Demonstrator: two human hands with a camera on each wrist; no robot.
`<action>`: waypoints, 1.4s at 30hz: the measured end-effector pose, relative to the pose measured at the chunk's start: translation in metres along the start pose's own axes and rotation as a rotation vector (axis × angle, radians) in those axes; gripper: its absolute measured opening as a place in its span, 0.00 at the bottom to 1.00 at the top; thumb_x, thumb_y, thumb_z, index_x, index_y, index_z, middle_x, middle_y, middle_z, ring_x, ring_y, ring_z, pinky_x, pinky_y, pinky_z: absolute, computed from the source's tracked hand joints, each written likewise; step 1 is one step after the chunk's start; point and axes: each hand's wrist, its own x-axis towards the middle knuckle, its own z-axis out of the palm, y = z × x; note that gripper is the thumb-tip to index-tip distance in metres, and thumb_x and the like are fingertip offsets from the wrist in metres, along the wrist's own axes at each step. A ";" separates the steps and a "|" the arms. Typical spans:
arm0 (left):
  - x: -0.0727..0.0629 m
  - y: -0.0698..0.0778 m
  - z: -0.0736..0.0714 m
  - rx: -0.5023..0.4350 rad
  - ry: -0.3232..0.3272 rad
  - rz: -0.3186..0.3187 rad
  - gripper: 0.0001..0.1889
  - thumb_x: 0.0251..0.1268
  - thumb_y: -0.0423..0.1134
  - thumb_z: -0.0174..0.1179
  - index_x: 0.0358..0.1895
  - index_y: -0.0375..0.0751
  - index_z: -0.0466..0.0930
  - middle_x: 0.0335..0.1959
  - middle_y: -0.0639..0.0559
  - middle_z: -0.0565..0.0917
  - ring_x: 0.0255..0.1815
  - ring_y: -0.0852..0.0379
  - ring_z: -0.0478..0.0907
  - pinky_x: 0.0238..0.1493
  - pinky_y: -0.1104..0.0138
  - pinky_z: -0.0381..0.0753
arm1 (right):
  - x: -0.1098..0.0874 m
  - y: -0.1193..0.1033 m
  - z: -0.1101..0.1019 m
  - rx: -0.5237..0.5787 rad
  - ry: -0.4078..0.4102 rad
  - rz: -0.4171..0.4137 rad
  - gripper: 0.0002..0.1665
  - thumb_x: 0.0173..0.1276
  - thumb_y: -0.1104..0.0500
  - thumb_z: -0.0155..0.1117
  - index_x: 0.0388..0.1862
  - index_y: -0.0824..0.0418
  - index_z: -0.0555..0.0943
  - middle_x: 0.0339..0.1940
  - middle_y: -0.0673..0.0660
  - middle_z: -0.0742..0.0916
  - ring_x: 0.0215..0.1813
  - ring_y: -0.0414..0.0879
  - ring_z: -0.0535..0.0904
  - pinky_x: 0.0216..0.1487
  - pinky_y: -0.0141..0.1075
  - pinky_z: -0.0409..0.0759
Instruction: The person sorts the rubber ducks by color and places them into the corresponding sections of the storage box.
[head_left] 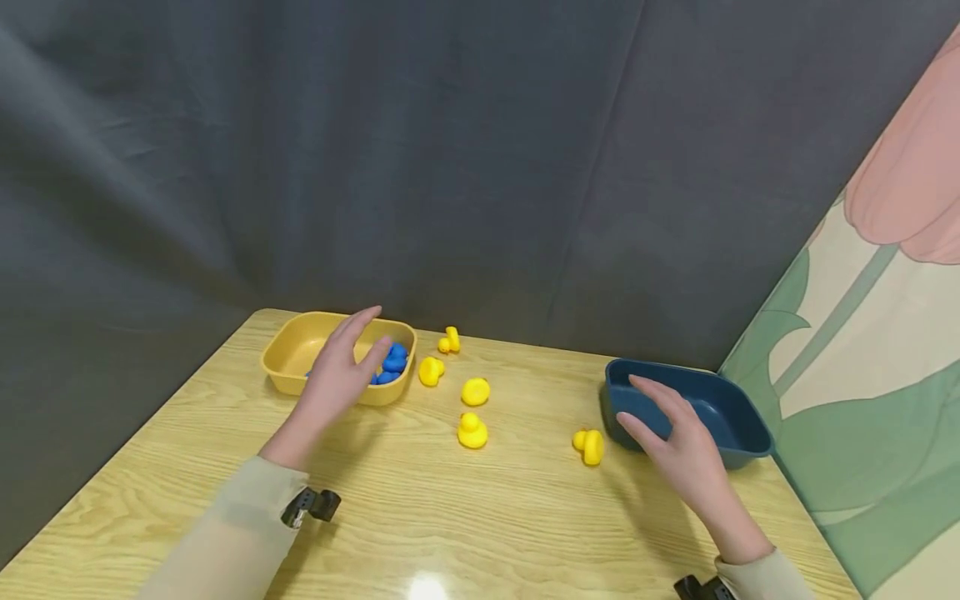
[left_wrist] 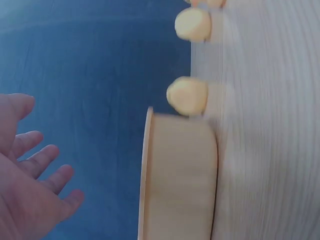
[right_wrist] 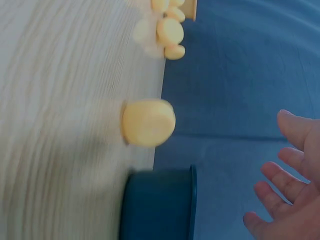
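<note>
My left hand (head_left: pixel 341 371) hovers over the near side of a yellow bin (head_left: pixel 288 379), fingers apart and holding nothing. Inside that bin lie several blue toy ducks (head_left: pixel 394 360), partly hidden by the hand. The right hand (head_left: pixel 682 446), likewise empty with fingers extended, hangs above the near left part of a dark blue bin (head_left: pixel 738 421). A yellow rubber duck (head_left: pixel 592 447) lies tipped over just left of the blue bin. Nearer the yellow bin, a yellow duck (head_left: pixel 472 431) stands upright, and more yellow ducks (head_left: pixel 431 372) lie behind it.
Both bins and the ducks share a light wooden table (head_left: pixel 465 517). Behind its far edge hangs a dark grey curtain (head_left: pixel 480 167). A floral cloth (head_left: pixel 885 400) borders the right side, close to the blue bin.
</note>
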 end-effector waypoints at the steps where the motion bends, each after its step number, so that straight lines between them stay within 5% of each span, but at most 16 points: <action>1: 0.000 0.003 0.004 0.001 -0.009 0.009 0.33 0.89 0.49 0.59 0.87 0.43 0.64 0.87 0.40 0.65 0.87 0.36 0.58 0.83 0.36 0.60 | -0.002 0.004 -0.003 0.006 0.005 0.009 0.36 0.77 0.56 0.77 0.80 0.61 0.78 0.78 0.67 0.78 0.79 0.72 0.69 0.69 0.74 0.70; 19: -0.012 0.075 0.104 -0.089 -0.169 0.104 0.33 0.84 0.47 0.65 0.85 0.48 0.70 0.84 0.46 0.71 0.84 0.41 0.66 0.82 0.41 0.67 | -0.022 0.065 -0.048 0.005 0.001 0.257 0.45 0.85 0.48 0.69 0.89 0.64 0.63 0.85 0.77 0.66 0.82 0.82 0.58 0.70 0.79 0.62; 31: -0.024 0.101 0.160 -0.084 -0.307 0.127 0.32 0.84 0.49 0.65 0.85 0.49 0.70 0.83 0.51 0.72 0.84 0.47 0.67 0.82 0.47 0.68 | -0.028 0.114 -0.057 0.050 0.055 0.261 0.49 0.85 0.50 0.68 0.90 0.70 0.56 0.85 0.82 0.61 0.84 0.83 0.51 0.78 0.79 0.51; 42: -0.026 0.113 0.206 -0.045 -0.425 0.103 0.34 0.83 0.51 0.66 0.85 0.50 0.69 0.84 0.51 0.71 0.82 0.46 0.69 0.81 0.49 0.71 | -0.026 0.133 -0.062 0.053 0.053 0.297 0.52 0.85 0.52 0.67 0.89 0.77 0.50 0.85 0.85 0.54 0.85 0.84 0.45 0.83 0.76 0.43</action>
